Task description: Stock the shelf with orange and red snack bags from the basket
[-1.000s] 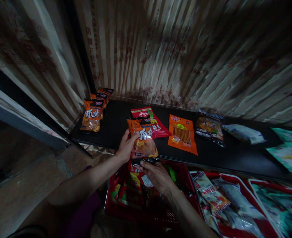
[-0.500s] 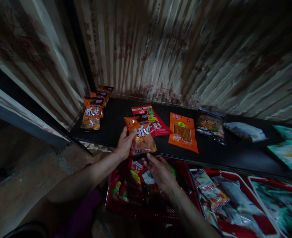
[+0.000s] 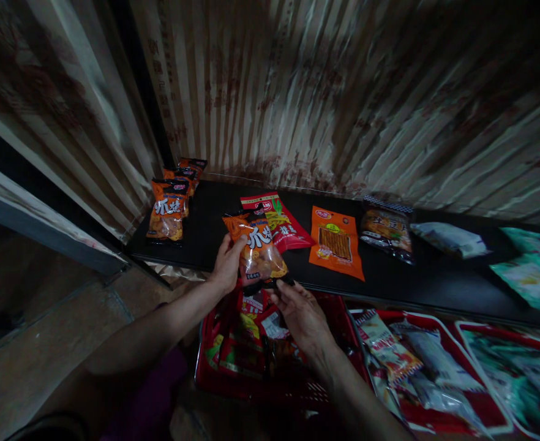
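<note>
My left hand point(image 3: 226, 266) grips the left edge of an orange snack bag point(image 3: 257, 248), held over the front edge of a black shelf point(image 3: 417, 285). My right hand point(image 3: 300, 309) pinches the same bag's lower right corner. Below my hands stands a red basket point(image 3: 270, 373) with several snack packets in it. At the shelf's far left, a row of matching orange bags point(image 3: 169, 208) stands upright. A red packet point(image 3: 279, 220) lies flat on the shelf just behind the held bag.
Further right on the shelf lie an orange flat packet point(image 3: 337, 242), a dark packet point(image 3: 386, 228), a white packet point(image 3: 451, 240) and green packets point(image 3: 529, 275). Red baskets point(image 3: 435, 380) full of snacks sit below at right. A striped wall rises behind; bare floor at left.
Both hands have carried the orange bag slightly up and to the left, over the shelf's front edge. The view has shifted a little.
</note>
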A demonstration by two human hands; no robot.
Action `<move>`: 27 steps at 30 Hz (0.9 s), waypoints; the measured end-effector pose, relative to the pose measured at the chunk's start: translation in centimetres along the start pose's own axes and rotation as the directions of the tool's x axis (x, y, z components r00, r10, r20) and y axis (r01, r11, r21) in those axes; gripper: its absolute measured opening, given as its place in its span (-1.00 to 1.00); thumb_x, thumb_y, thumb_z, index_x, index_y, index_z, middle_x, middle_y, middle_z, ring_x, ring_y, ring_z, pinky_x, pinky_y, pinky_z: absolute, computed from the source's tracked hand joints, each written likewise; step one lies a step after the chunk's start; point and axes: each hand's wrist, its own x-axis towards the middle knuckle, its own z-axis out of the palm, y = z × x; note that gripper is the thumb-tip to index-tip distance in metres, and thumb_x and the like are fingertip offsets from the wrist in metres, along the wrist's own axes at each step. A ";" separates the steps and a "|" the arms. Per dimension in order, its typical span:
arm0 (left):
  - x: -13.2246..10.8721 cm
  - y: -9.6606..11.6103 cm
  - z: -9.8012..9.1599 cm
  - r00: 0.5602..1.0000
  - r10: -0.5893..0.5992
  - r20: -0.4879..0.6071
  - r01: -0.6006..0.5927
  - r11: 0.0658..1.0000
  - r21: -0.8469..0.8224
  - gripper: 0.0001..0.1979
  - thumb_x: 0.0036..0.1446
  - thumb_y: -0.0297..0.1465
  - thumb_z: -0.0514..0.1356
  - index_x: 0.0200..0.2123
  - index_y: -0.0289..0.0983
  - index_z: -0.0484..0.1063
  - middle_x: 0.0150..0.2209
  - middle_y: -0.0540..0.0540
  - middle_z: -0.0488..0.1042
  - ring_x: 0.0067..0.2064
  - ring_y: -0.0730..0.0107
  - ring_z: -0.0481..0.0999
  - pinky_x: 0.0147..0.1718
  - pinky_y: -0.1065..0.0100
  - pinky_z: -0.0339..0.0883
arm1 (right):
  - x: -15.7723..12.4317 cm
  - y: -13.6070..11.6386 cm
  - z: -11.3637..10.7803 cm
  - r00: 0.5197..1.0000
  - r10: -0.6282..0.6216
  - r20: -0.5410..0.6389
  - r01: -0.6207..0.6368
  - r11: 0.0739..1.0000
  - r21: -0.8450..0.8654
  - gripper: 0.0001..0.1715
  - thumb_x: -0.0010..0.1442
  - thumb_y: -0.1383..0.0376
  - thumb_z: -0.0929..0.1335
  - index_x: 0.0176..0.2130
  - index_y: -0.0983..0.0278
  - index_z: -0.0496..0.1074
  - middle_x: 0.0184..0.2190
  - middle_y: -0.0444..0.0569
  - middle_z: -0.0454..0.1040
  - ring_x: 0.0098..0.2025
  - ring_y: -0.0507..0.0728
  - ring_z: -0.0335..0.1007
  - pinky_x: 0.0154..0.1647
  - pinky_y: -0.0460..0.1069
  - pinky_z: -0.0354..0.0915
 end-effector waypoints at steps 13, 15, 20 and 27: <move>1.8 1.2 -0.7 0.983 0.168 -0.068 -0.163 0.984 0.068 -0.55 -0.11 -0.35 0.31 -0.10 -0.25 0.32 -0.23 -0.04 0.46 -0.20 0.40 0.46 -0.16 0.35 0.30 | 0.4 0.4 -0.3 1.000 0.026 -0.006 -0.026 0.999 -0.020 -0.57 -0.50 0.33 0.63 -0.53 0.28 0.49 -0.57 -0.19 0.54 -0.55 -0.03 0.46 -0.54 -0.19 0.39; 2.4 1.7 -0.9 0.973 0.195 -0.120 -0.183 0.978 0.103 -0.46 -0.10 -0.36 0.31 -0.01 -0.23 0.27 -0.22 -0.04 0.44 -0.20 0.41 0.46 -0.17 0.38 0.30 | 0.4 0.6 -0.4 1.000 0.022 -0.019 -0.022 0.999 -0.033 -0.55 -0.51 0.32 0.63 -0.53 0.27 0.49 -0.57 -0.19 0.54 -0.56 -0.03 0.45 -0.55 -0.19 0.39; 3.3 2.9 -1.4 0.972 0.215 -0.096 -0.180 0.941 0.288 -0.59 -0.10 -0.34 0.31 -0.12 -0.27 0.40 -0.38 0.00 0.43 -0.34 0.45 0.42 -0.32 0.42 0.29 | 0.1 0.8 -0.4 1.000 0.012 -0.016 -0.012 1.000 -0.015 -0.54 -0.54 0.31 0.64 -0.55 0.24 0.48 -0.57 -0.23 0.52 -0.56 -0.05 0.41 -0.53 -0.15 0.42; 3.9 4.4 -1.8 0.968 0.221 0.120 -0.251 0.861 0.441 -0.80 -0.16 -0.28 0.32 -0.44 -0.27 0.51 -0.43 -0.01 0.50 -0.36 0.43 0.42 -0.36 0.44 0.25 | 0.1 0.9 -0.6 0.999 -0.005 -0.038 0.004 1.000 -0.010 -0.55 -0.56 0.30 0.64 -0.57 0.26 0.48 -0.52 -0.20 0.53 -0.42 -0.01 0.46 -0.26 -0.05 0.48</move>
